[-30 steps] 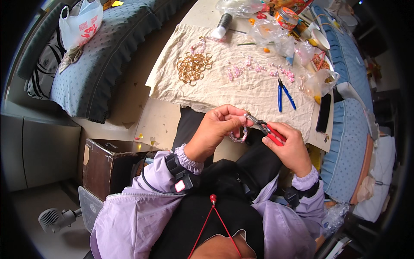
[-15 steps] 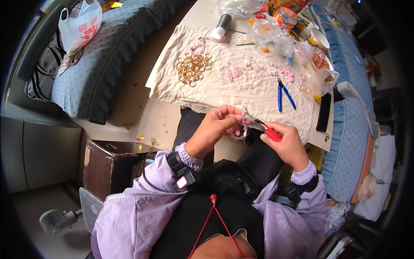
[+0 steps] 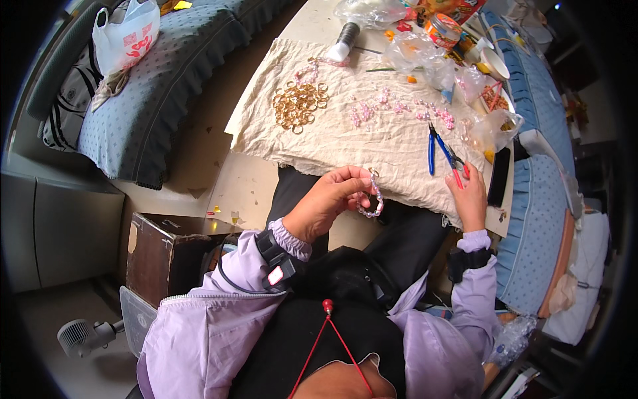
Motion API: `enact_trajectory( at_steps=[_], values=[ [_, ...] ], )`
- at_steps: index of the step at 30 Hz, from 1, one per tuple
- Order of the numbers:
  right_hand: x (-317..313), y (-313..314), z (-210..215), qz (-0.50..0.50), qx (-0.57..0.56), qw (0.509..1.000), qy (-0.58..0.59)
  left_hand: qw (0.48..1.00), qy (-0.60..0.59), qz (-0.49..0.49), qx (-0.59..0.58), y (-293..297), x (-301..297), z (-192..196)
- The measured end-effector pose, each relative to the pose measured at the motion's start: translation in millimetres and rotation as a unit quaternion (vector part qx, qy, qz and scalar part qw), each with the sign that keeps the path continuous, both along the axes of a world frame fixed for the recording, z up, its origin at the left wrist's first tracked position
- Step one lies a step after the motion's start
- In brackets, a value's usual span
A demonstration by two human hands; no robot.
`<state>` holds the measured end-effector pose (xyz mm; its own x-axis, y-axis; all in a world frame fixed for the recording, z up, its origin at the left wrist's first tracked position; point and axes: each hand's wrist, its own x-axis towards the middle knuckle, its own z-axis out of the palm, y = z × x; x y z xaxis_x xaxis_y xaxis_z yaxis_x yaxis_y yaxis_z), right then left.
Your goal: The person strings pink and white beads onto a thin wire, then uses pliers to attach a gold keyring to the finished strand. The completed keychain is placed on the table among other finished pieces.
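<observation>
My left hand [image 3: 324,198] is closed in a pinch on a string of pale pink and clear beads, a beaded bracelet [image 3: 379,198], which hangs in a loop over my lap. A small gold ring [image 3: 373,172] sits at its upper end, above my fingertips. My right hand [image 3: 470,199] is down at the cloth's right side, its fingers round the red handles of a pair of pliers [image 3: 457,177]. The jaws of these pliers lie against a pair of blue-handled cutters [image 3: 431,156]. Part of the bracelet is hidden behind my left fingers.
A cream cloth [image 3: 319,146] covers the table, with a heap of gold rings [image 3: 297,110] and scattered pink beads [image 3: 399,107]. At the back stands a dark spool [image 3: 344,41]. Plastic bags [image 3: 419,56] and an orange-lidded jar [image 3: 443,30] crowd the far right; a black phone [image 3: 499,176] lies nearby.
My right hand has carried the red-handled pliers away from the bracelet, rightward and forward, down to the cloth beside the blue-handled cutters. My left hand keeps the bracelet in nearly the same place.
</observation>
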<state>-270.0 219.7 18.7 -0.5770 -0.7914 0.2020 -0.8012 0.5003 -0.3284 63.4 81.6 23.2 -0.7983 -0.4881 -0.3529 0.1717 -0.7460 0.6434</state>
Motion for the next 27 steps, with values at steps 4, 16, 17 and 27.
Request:
enact_trajectory(
  at_steps=[4, 16, 17, 27],
  values=[
    [9, -3, -5, 0.003, -0.014, 0.971, 0.24, 1.0, 0.004, 0.014, -0.005, 1, 1, 1],
    [144, -31, 65, 0.386, -0.117, 0.912, -0.076, 0.996, -0.018, 0.049, -0.077, 8, -3, 1],
    [147, -34, 65, 0.383, -0.12, 0.913, -0.071, 0.995, -0.023, 0.05, -0.079, 8, -1, 2],
    [149, -34, 64, 0.346, -0.166, 0.922, -0.054, 0.986, 0.026, 0.042, -0.16, 15, 0, 1]
  ],
)
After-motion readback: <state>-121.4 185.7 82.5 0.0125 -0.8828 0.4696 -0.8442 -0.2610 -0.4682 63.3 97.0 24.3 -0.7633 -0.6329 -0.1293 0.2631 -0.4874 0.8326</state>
